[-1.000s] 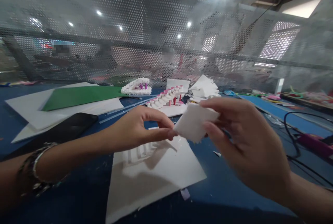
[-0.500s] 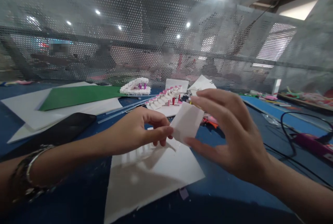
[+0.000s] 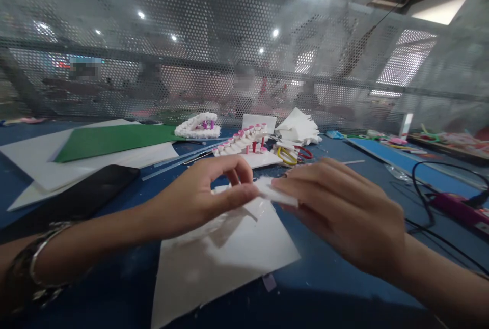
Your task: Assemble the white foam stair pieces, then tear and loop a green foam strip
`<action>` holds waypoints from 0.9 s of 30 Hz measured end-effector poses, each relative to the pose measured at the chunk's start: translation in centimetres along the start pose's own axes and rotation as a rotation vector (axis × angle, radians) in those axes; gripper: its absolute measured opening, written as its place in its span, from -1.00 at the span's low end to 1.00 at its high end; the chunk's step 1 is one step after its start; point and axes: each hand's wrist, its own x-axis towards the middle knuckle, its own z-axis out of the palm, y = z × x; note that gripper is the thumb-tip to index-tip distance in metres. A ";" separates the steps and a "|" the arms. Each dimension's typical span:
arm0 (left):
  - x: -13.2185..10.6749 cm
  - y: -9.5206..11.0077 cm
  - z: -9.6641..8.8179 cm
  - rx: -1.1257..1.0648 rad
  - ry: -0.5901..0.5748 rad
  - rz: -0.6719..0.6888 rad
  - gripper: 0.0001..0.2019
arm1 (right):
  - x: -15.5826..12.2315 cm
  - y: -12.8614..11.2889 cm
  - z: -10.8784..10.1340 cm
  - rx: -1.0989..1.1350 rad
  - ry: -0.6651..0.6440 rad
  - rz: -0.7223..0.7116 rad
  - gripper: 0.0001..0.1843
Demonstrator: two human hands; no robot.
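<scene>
A small white foam piece is held flat between both hands above a white foam board on the blue table. My left hand pinches its left edge with thumb and forefinger; a bracelet shows on that wrist. My right hand covers the piece's right side, fingers closed over it from above. A low ribbed foam part glued to the board lies partly hidden under my left hand.
A black phone lies at left, by green and white sheets. Two white foam models with pink pegs stand behind. Yellow-handled scissors lie near them. A purple tool with black cable sits at right. Perforated mesh screen backs the table.
The foam piece has turned from upright to lying flat and come lower. My right hand has swung over it, palm down, and both hands sit closer to the board.
</scene>
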 end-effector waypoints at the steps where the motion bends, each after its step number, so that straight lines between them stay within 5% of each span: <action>1: -0.1 0.1 0.1 0.046 0.042 0.022 -0.72 | 0.1 -0.1 0.1 0.106 -0.009 0.103 -0.91; 4: -0.4 0.3 0.4 0.113 0.021 0.050 -0.77 | 0.3 -0.4 0.5 0.441 -0.016 0.427 -0.83; 6: -0.4 0.4 0.5 0.124 -0.028 0.034 -0.76 | 0.4 -0.4 0.8 0.567 -0.023 0.506 -0.80; 15: 0.1 0.4 0.3 0.031 -0.027 -0.019 -0.70 | -0.2 0.0 1.1 0.066 -0.055 0.056 -0.49; 27: 0.1 -0.1 0.2 -0.084 -0.094 0.013 -0.70 | -0.2 0.5 0.5 0.074 -0.111 0.040 -0.66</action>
